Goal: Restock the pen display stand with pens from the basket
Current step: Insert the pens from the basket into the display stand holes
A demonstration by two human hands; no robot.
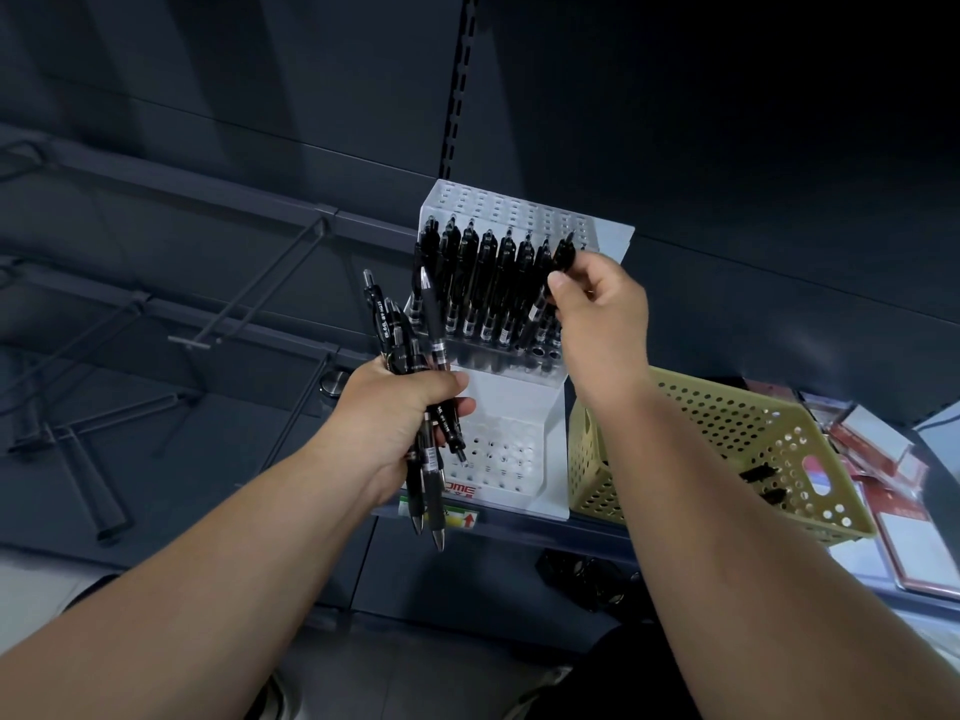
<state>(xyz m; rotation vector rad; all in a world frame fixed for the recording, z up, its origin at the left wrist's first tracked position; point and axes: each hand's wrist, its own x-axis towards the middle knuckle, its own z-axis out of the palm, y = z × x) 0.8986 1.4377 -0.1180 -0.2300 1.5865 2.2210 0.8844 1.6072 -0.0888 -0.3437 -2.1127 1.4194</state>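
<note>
Lower stand (519, 402) tier free; basket (727, 433) just beside; upper row (493, 283) seemingly full.

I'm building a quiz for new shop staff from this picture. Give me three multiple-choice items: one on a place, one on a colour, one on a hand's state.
1. Where is the beige perforated plastic basket, relative to the white perforated plastic pen stand?
A) left of it
B) right of it
C) on top of it

2. What colour are the pens that the left hand grips?
A) black
B) red
C) blue

3. What is the right hand doing?
A) hanging empty
B) pinching one black pen at the stand's upper row
C) pressing the basket

B: basket stands right of the stand. A: all barrels are black. B: thumb and fingers close on one pen.
</note>
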